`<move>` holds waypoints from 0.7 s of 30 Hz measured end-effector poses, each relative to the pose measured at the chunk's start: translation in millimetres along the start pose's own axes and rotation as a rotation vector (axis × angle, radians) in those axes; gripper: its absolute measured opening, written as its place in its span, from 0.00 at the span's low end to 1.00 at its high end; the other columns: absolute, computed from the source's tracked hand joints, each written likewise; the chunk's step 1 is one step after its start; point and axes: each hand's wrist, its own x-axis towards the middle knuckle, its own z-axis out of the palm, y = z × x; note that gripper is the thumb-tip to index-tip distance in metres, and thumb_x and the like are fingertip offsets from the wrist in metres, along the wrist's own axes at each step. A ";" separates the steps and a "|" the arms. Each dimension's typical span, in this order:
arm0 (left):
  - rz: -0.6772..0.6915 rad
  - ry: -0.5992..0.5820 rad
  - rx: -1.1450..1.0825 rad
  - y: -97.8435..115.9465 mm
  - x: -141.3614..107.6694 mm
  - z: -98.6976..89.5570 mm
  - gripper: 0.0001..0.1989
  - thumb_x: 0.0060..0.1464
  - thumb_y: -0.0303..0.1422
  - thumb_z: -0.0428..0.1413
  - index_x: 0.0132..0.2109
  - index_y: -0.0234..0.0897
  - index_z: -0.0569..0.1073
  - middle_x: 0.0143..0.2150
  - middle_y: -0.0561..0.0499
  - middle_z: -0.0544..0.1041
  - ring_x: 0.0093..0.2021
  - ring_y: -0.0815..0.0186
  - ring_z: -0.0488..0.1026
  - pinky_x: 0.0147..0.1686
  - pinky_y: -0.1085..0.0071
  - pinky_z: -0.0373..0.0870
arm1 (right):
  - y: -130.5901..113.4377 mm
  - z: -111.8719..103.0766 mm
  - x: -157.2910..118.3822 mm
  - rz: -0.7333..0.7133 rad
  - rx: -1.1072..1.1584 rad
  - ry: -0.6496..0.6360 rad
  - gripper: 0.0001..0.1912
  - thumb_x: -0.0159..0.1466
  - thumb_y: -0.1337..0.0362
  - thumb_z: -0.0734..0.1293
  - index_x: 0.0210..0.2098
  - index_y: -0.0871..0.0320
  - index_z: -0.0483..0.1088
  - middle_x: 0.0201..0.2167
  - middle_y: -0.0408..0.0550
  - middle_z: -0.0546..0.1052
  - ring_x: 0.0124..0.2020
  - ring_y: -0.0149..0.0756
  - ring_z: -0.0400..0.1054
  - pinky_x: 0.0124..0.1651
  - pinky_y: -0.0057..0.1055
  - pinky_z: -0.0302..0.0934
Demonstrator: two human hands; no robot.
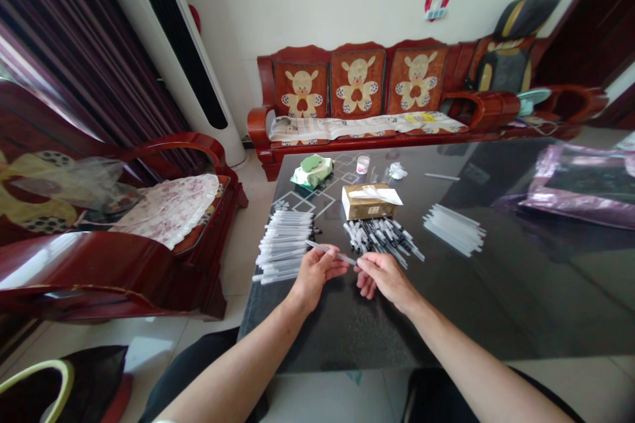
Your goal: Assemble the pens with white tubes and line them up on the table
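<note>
My left hand [320,271] is closed around a slim translucent pen [342,256], held slantwise over the table's near side. The fingertips of my right hand [384,274] pinch the pen's right end; whether a separate small part is between them is too small to tell. Left of my hands lies a row of whitish pens [282,248] with some dark tips. Just beyond my right hand is a loose heap of black-and-clear pen parts [381,238]. Farther right, a stack of clear tubes [454,230] lies slantwise on the dark table [446,317].
Behind the heap stands a gold tissue box [370,208]. Green wet wipes [312,172], a small white cup [362,164], crumpled white tissue [397,171] and a single tube [442,177] lie farther back. A purple plastic bag [575,205] covers the right side.
</note>
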 end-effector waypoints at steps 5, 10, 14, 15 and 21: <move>0.002 0.006 -0.002 2.1 -1.1 1.1 0.16 0.50 0.39 0.59 0.41 0.31 0.69 0.37 0.42 0.77 0.35 0.62 0.77 0.38 0.66 0.72 | -0.2 0.8 -0.7 0.003 0.019 0.021 0.21 0.61 0.48 0.60 0.34 0.63 0.67 0.19 0.45 0.74 0.16 0.33 0.69 0.16 0.24 0.61; -0.002 0.002 -0.002 2.5 -1.8 1.5 0.17 0.50 0.39 0.59 0.41 0.31 0.69 0.37 0.41 0.77 0.34 0.62 0.77 0.38 0.66 0.72 | -0.2 0.9 -0.5 -0.002 0.022 -0.008 0.19 0.61 0.50 0.61 0.32 0.63 0.67 0.19 0.45 0.74 0.16 0.32 0.69 0.16 0.24 0.62; 0.000 -0.012 -0.006 0.8 -1.4 -0.2 0.16 0.50 0.38 0.59 0.41 0.31 0.69 0.37 0.42 0.77 0.35 0.62 0.77 0.38 0.66 0.72 | -0.8 3.9 -1.0 0.093 0.072 -0.013 0.23 0.62 0.47 0.58 0.32 0.63 0.66 0.17 0.46 0.73 0.14 0.33 0.68 0.14 0.25 0.60; -0.001 -0.018 -0.009 0.3 -1.1 -0.7 0.16 0.50 0.38 0.59 0.42 0.31 0.69 0.37 0.42 0.78 0.35 0.62 0.77 0.38 0.66 0.72 | -1.3 4.5 -1.4 0.104 0.079 -0.006 0.23 0.62 0.47 0.57 0.32 0.63 0.66 0.17 0.47 0.73 0.14 0.33 0.68 0.14 0.25 0.60; 0.004 -0.011 -0.019 -0.7 -0.2 -1.9 0.16 0.50 0.37 0.59 0.41 0.31 0.69 0.37 0.42 0.78 0.35 0.62 0.77 0.38 0.66 0.72 | -3.5 2.6 -2.4 0.030 0.069 -0.001 0.18 0.60 0.50 0.63 0.34 0.61 0.66 0.20 0.45 0.74 0.18 0.33 0.70 0.17 0.25 0.63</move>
